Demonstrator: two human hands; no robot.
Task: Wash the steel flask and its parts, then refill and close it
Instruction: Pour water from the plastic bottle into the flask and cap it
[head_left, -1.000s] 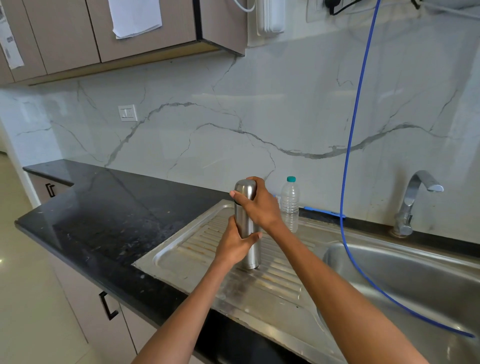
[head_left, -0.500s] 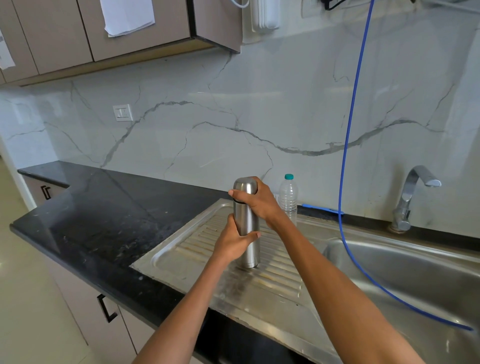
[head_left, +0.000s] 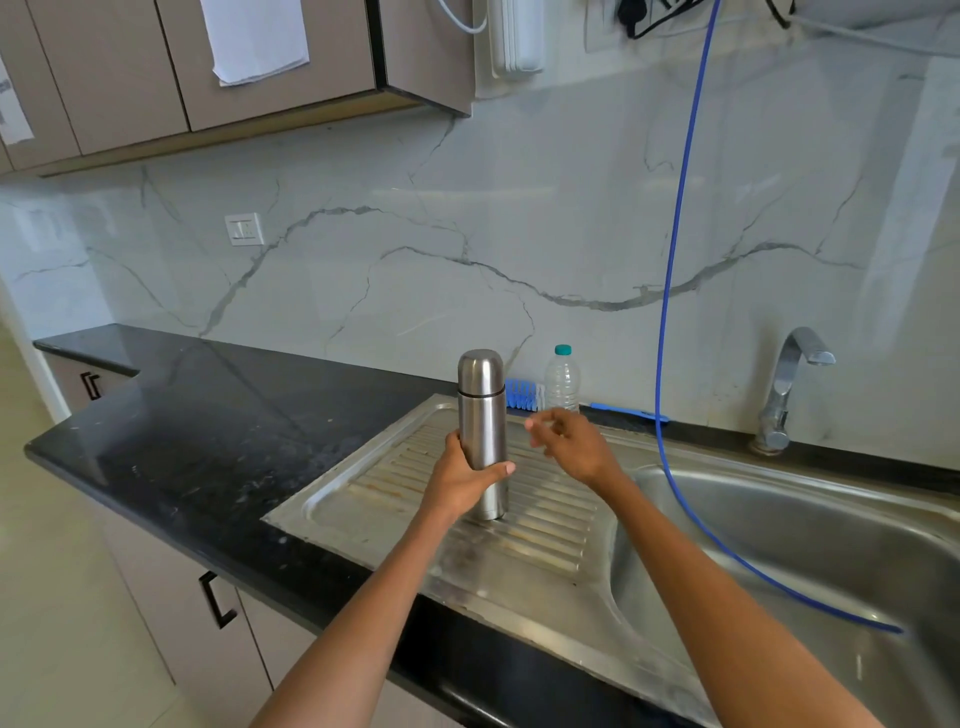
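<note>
Standing upright on the ribbed drainboard (head_left: 395, 483) beside the sink (head_left: 810, 561), the flask (head_left: 482, 415) has its cap on. The left hand (head_left: 460, 480) grips its lower body; the right hand (head_left: 569, 441) hovers beside it, fingers loose, holding nothing. Judging by this, the task is either starting or finishing; which cannot be told.

Flask body: my left hand (head_left: 460, 480) wraps the steel flask (head_left: 482, 415), so its lower middle is covered.
Right fingers: my right hand (head_left: 571, 447) is smeared at the fingertips, their pose unreadable.
Brush: blue brush (head_left: 522, 395) half hidden behind the flask.
Hose: blue hose (head_left: 670, 291) runs off the top edge.
Sink basin: sink (head_left: 810, 525) cut by the right edge.
Paper: sheet on the cabinet (head_left: 257, 44) cropped at top, print unreadable.
</note>
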